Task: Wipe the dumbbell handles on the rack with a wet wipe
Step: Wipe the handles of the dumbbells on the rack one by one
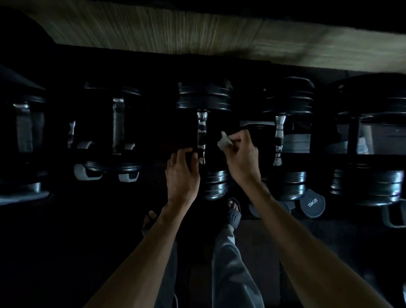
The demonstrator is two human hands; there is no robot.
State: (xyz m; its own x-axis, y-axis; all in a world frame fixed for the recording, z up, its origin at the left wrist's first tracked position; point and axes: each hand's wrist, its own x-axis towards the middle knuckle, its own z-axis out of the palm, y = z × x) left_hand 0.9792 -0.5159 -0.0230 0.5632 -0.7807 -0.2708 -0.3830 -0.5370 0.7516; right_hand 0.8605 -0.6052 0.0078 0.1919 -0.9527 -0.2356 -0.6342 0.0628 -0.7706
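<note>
right grip [240, 150]: i pinch the wet wipe [223, 142], just right of the handle [202, 135].
left grip [183, 170]: nearer; seems curled at the handle's near end.
axis: runs away from me.

Behind the rack you see a pale wooden wall panel [193, 36] with a fine vertical grain, running across the top of the dim view. Below you are your own feet in dark open sandals [234, 213] and light grey trousers [233, 263] on a dark floor [62, 251]. A small round weight marked 5KG [312, 205] sits low at your right.
</note>
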